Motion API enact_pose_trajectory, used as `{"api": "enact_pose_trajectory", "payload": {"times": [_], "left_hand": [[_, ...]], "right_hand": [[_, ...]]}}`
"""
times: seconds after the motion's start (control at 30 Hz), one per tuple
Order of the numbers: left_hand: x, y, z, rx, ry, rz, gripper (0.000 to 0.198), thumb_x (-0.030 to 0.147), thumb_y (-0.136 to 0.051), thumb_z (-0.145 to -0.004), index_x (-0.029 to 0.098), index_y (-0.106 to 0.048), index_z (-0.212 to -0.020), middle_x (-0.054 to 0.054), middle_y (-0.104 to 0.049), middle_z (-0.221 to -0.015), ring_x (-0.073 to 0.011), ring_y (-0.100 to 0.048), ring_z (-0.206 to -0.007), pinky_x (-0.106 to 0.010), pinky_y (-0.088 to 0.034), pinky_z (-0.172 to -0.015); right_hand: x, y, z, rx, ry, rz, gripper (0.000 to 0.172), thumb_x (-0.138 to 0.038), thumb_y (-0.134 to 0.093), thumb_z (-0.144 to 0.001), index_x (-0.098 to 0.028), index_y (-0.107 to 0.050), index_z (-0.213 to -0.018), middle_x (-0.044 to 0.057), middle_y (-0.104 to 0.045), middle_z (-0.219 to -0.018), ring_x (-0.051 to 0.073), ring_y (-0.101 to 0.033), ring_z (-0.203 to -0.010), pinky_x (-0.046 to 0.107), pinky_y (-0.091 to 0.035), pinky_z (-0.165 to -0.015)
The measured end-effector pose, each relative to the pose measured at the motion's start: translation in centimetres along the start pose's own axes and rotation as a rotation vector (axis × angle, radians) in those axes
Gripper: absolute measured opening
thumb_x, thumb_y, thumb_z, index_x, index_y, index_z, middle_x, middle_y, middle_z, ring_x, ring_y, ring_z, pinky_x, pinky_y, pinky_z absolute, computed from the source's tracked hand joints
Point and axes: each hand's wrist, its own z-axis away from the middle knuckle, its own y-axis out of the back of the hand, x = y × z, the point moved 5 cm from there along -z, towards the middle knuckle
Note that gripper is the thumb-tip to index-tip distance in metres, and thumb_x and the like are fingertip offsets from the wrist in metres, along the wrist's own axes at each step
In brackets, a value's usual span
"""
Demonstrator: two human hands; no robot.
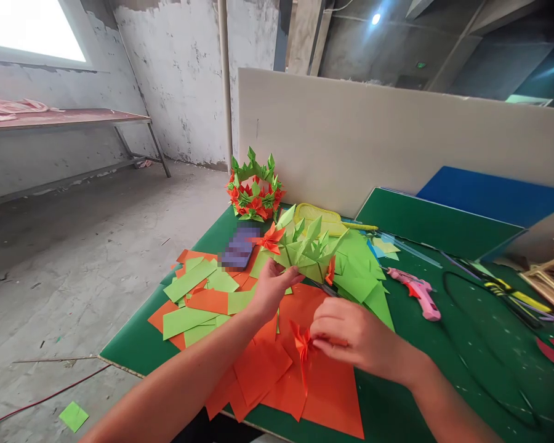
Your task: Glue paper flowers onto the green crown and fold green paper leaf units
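Pinching the lower edge of a green paper crown (309, 261) near the middle of the frame, the left hand (277, 286) has its thumb and fingers closed in a firm grip on the folded paper. The crown's long axis runs sideways, dipping slightly from left to right, and its pointed tips aim toward the top of the frame, several leaning to the upper right. An orange flower sits at its left end, petals spread, and a smaller orange piece (331, 271) hangs at its right end.

Right of the lower centre, the right hand (351, 335) is curled, its grip pressed together at the fingertips on a loose orange flower (302, 341). This flower's long axis stands close to upright in the frame: one long, thin petal points down toward the bottom edge, while shorter ones point to the upper left. Whether it also touches the orange sheets (335, 394) below cannot be told.

Green sheets (362, 271) lie right of the crown. At the upper left of the crown, a phone (240, 247) lies near a red-and-green ring (256, 207) of folded paper, whose green points face upward. A pink glue gun (415, 292) rests on the green table (141, 332) at right, its handle end toward the lower right.
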Motion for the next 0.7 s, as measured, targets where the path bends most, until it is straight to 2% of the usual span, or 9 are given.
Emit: {"api": "enact_pose_trajectory", "payload": {"times": [0.13, 0.23, 0.33, 0.47, 0.6, 0.7], "left_hand": [[0.0, -0.2, 0.1, -0.035, -0.006, -0.026, 0.033, 0.026, -0.082, -0.064, 0.017, -0.056, -0.083, 0.000, -0.064, -0.082, -0.0149, -0.064, -0.079, -0.035, -0.055, -0.081], [0.1, -0.5, 0.2, -0.093, -0.016, -0.041, 0.033, 0.026, -0.081, -0.066, 0.017, -0.058, -0.088, -0.002, -0.067, -0.087, -0.0158, -0.065, -0.082, -0.033, -0.053, -0.081], [0.2, -0.7, 0.2, -0.158, -0.029, -0.015, 0.036, 0.027, -0.080, -0.068, 0.018, -0.060, -0.096, -0.004, -0.069, -0.092, -0.0172, -0.065, -0.087, -0.033, -0.051, -0.083], [0.1, -0.6, 0.2, -0.157, -0.019, -0.019, 0.037, 0.028, -0.080, -0.067, 0.018, -0.062, -0.097, -0.004, -0.070, -0.092, -0.0168, -0.065, -0.087, -0.030, -0.049, -0.082], [0.4, -1.0, 0.3, -0.205, -0.011, 0.042, 0.036, 0.027, -0.083, -0.064, 0.018, -0.063, -0.093, -0.002, -0.071, -0.088, -0.0154, -0.064, -0.083, -0.029, -0.048, -0.082], [0.5, -1.0, 0.3, -0.179, 0.004, 0.056, 0.040, 0.024, -0.086, -0.059, 0.018, -0.064, -0.091, -0.001, -0.071, -0.084, -0.0150, -0.064, -0.080, -0.028, -0.047, -0.079]], "right_hand": [[1.3, 4.6, -1.6, 0.195, 0.127, 0.252, 0.020, -0.021, -0.046, -0.097, -0.019, -0.065, -0.093, 0.006, -0.066, -0.086, 0.016, -0.056, -0.078, 0.030, -0.046, -0.073], [2.9, 6.5, -3.2, 0.223, 0.210, 0.484, 0.024, -0.024, -0.044, -0.098, -0.018, -0.066, -0.093, 0.007, -0.067, -0.086, 0.018, -0.057, -0.080, 0.033, -0.046, -0.076], [3.9, 6.8, -4.7, 0.130, 0.258, 0.569, 0.028, -0.024, -0.041, -0.100, -0.017, -0.067, -0.092, 0.006, -0.067, -0.085, 0.017, -0.056, -0.079, 0.031, -0.045, -0.073], [4.0, 6.4, -6.0, 0.036, 0.312, 0.640, 0.033, -0.020, -0.035, -0.101, -0.018, -0.067, -0.091, 0.005, -0.065, -0.083, 0.017, -0.054, -0.082, 0.031, -0.041, -0.074], [3.7, 6.0, -6.7, 0.019, 0.383, 0.686, 0.035, -0.015, -0.035, -0.100, -0.017, -0.065, -0.084, 0.005, -0.061, -0.078, 0.017, -0.050, -0.077, 0.031, -0.038, -0.073], [3.7, 5.9, -7.1, 0.018, 0.429, 0.705, 0.034, -0.013, -0.036, -0.100, -0.016, -0.065, -0.081, 0.005, -0.060, -0.078, 0.016, -0.048, -0.075, 0.031, -0.037, -0.073]]}}
